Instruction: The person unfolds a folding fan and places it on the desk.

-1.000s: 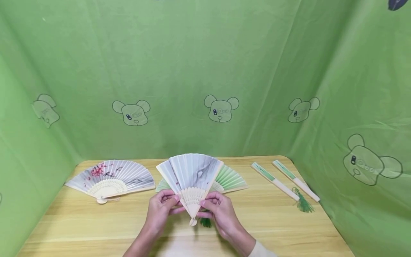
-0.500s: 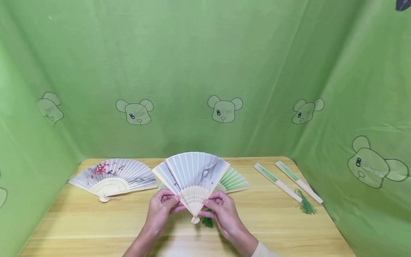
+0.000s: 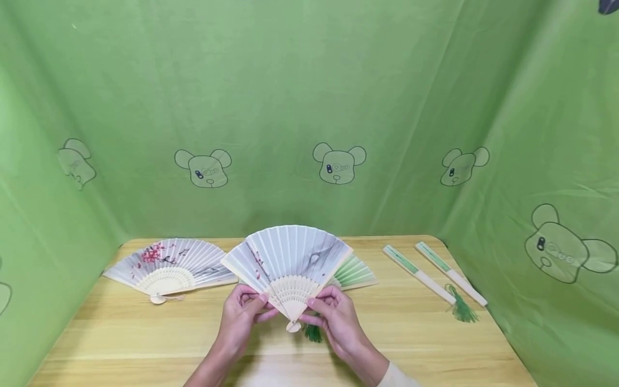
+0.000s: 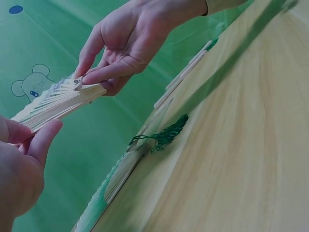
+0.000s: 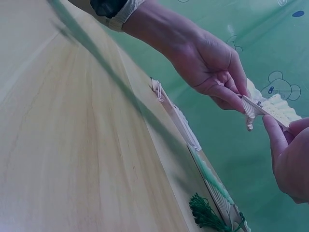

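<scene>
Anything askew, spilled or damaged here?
Nothing stands out. The left hand and right hand hold a spread gray folding fan; no tear or spill shows. The open green folding fan behind it is partly hidden, so can't be fully judged.

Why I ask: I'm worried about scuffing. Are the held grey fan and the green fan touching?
Apart. The left wrist view shows green backdrop in a plain gap between the held grey fan and the green fan on the table.
</scene>
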### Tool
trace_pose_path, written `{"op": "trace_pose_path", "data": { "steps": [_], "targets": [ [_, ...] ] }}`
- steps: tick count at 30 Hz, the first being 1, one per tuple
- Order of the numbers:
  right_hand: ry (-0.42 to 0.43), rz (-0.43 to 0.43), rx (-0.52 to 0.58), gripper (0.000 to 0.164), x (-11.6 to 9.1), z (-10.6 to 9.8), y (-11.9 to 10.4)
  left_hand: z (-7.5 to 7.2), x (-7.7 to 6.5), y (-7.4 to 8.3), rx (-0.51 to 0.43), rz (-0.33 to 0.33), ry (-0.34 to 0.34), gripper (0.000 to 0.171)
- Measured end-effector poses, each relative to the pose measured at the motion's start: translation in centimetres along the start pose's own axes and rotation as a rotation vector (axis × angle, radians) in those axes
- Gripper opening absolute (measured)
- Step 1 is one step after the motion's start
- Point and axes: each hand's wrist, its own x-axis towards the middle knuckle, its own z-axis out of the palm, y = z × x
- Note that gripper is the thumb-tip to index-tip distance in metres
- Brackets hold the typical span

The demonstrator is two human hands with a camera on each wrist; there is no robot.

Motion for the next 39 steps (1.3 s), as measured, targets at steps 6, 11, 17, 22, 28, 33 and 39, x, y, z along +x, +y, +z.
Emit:
{"op": "trace_pose_path", "data": {
  "steps": [6,11,17,22,28,33,39],
  "targets": [
    [-0.006,-0.008,0.045,0.022,0.1,0.2,0.2,-0.2,-0.2,0.2,-0.026,0.006,-0.001,0.022],
    [0.006,-0.023,0.068,0.023,0.1,0.5,0.4,-0.2,-0.3,0.5,-0.045,0.011,0.012,0.026],
    [0.002,-0.051,0.069,0.023,0.0,0.8,0.3,-0.4,-0.4,0.8,-0.066,0.031,0.035,0.028],
    [-0.007,-0.062,0.079,0.023,-0.1,1.1,0.4,-0.6,-0.6,1.0,-0.075,0.043,0.044,0.029],
    [-0.002,-0.060,0.117,0.025,0.0,1.3,0.5,-0.9,-0.8,1.2,-0.081,0.029,0.053,0.031],
    [0.009,-0.055,0.140,0.024,0.0,1.4,0.6,-0.9,-0.9,1.3,-0.124,0.008,0.065,0.031],
    [0.011,-0.066,0.171,0.028,0.0,1.6,0.6,-0.8,-1.0,1.5,-0.157,0.004,0.076,0.030]
  ]
}}
